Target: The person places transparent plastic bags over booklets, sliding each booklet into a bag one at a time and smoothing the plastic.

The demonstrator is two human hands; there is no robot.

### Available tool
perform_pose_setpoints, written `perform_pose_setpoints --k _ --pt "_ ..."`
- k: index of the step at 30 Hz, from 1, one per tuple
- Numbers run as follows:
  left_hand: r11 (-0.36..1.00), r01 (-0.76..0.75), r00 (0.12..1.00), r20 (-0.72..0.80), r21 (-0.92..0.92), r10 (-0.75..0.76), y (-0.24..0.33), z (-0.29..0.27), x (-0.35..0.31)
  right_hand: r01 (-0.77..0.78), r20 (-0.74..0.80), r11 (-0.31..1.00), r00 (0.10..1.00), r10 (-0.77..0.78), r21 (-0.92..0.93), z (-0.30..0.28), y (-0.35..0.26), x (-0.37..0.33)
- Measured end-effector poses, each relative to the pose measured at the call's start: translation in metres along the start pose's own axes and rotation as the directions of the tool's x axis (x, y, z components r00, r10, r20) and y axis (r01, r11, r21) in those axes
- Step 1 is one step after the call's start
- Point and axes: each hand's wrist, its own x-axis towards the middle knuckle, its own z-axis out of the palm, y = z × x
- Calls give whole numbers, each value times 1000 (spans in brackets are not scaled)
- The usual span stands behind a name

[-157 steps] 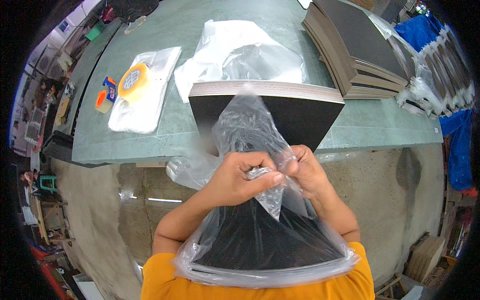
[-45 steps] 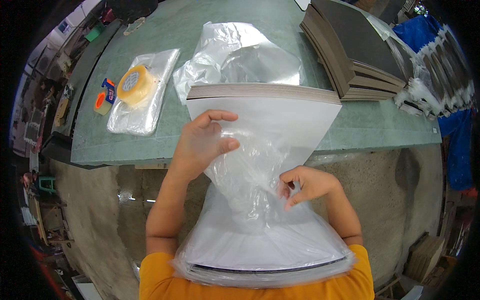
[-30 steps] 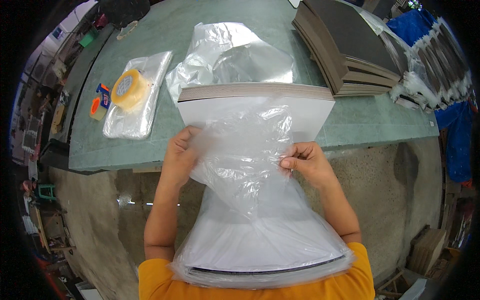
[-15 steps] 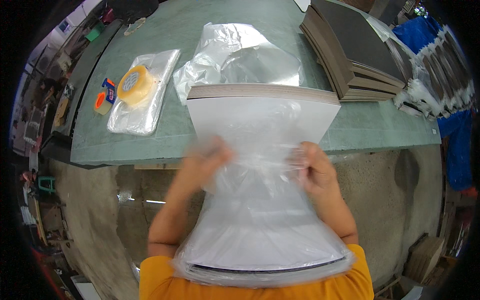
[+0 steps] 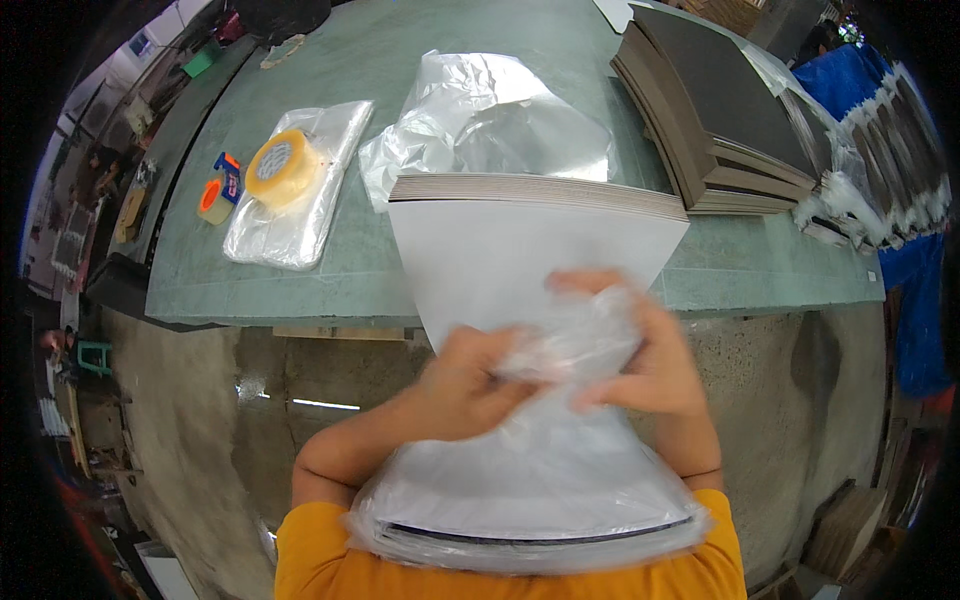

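Observation:
A thick stack of boards with a white face (image 5: 540, 230) leans from the table's front edge down to my body. Its lower part sits inside a clear plastic bag (image 5: 540, 500), which is wrapped round the end nearest my chest. Over the middle of the stack, my left hand (image 5: 475, 380) is closed on the bag's gathered film. On the other side, my right hand (image 5: 655, 350) curves round the bunched plastic, thumb and fingers on either side of it. Motion blurs both hands and the film between them.
On the green table (image 5: 400, 290), a crumpled clear plastic sheet (image 5: 490, 110) lies behind the boards. At left, a large tape roll (image 5: 278, 170) rests on folded plastic bags (image 5: 300, 235) beside a tape dispenser (image 5: 218, 190). Dark boards (image 5: 730, 90) are stacked at right.
My hands have come closer together and a little lower, to the right of where they were. The film, spread across the white board before, is now bunched between them.

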Motion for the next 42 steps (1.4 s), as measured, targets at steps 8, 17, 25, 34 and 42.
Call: perform_pose_setpoints --k 8,17,25,34,42 --pt "880 222 852 -355 -419 -384 -10 -13 6 -585 321 714 810 491 384 -3 35 -29" --pt "694 157 972 -15 -702 -235 -14 -41 -9 -638 926 766 332 177 82 -9 23 -9" --pt "622 -29 759 422 783 -496 -23 -41 -29 473 792 656 503 347 -588 -50 7 -28" --pt "419 -304 624 512 855 -590 -29 -35 -40 378 381 198 506 774 -904 -41 34 -43" --pt "642 -128 737 505 756 -448 -52 -53 -56 -68 87 574 967 239 -816 -45 -7 -3"
